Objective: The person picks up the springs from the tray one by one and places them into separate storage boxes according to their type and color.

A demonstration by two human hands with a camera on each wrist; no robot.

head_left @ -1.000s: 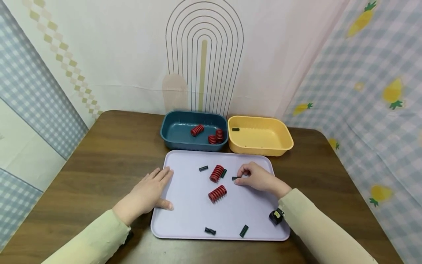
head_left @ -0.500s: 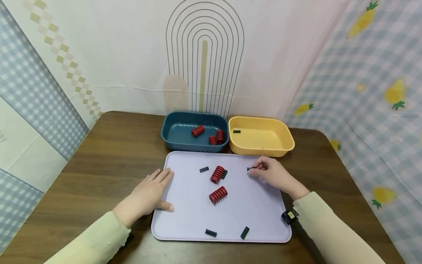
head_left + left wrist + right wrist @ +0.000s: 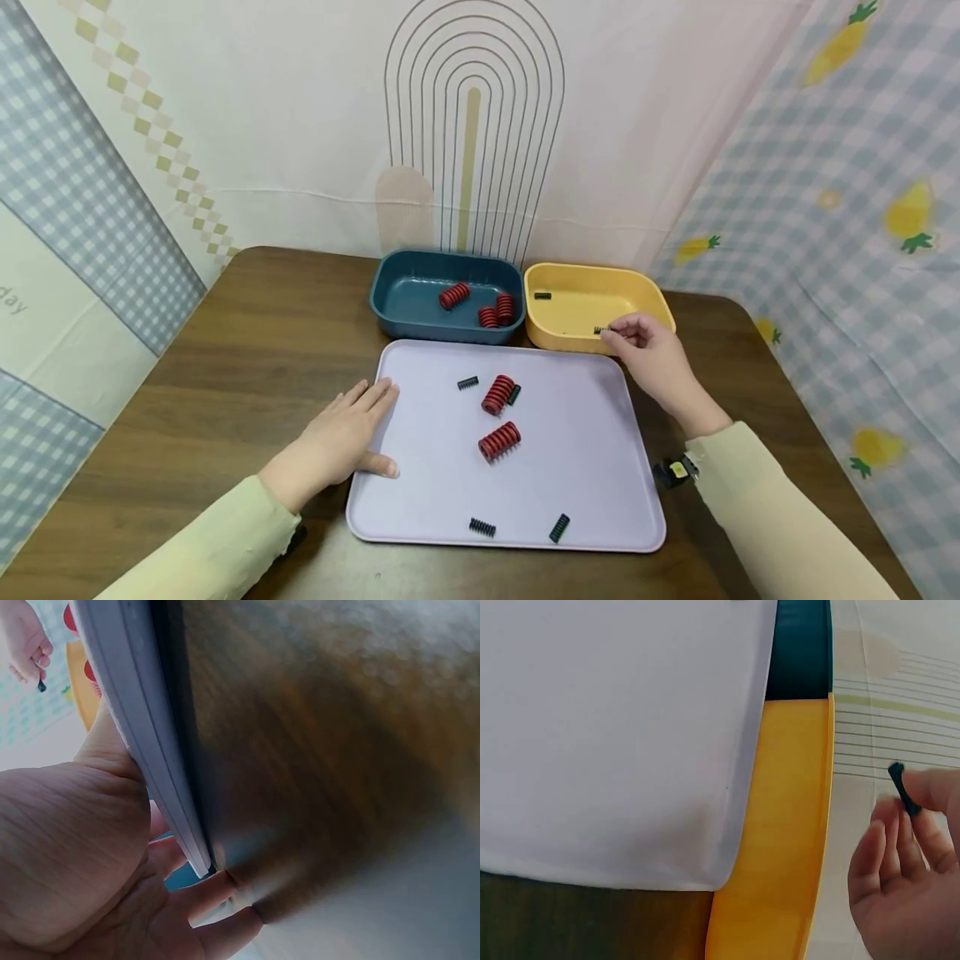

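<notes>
In the head view my right hand (image 3: 660, 362) pinches a small dark spring (image 3: 601, 331) between thumb and fingertips, over the front rim of the yellow bin (image 3: 577, 315). The right wrist view shows the same pinch on the dark spring (image 3: 901, 786). My left hand (image 3: 333, 442) rests on the left edge of the pale lilac tray (image 3: 427, 492), its fingers extended and thumb spread over the tray. Two large red springs, one farther back (image 3: 498, 394) and one nearer (image 3: 499, 441), lie mid-tray. Small dark springs lie by the back one (image 3: 513, 395), left of it (image 3: 468, 382), and near the front edge (image 3: 482, 527).
A teal bin (image 3: 408, 308) holding several red springs (image 3: 454, 295) stands behind the tray, against the yellow bin's left side. One small dark spring (image 3: 542, 296) lies inside the yellow bin. The brown wooden table (image 3: 247, 350) ends at a hanging cloth (image 3: 315, 125).
My right hand has carried the small dark spring from the tray's right half, back and rightward, to over the yellow bin. My left hand has stayed on the tray's edge.
</notes>
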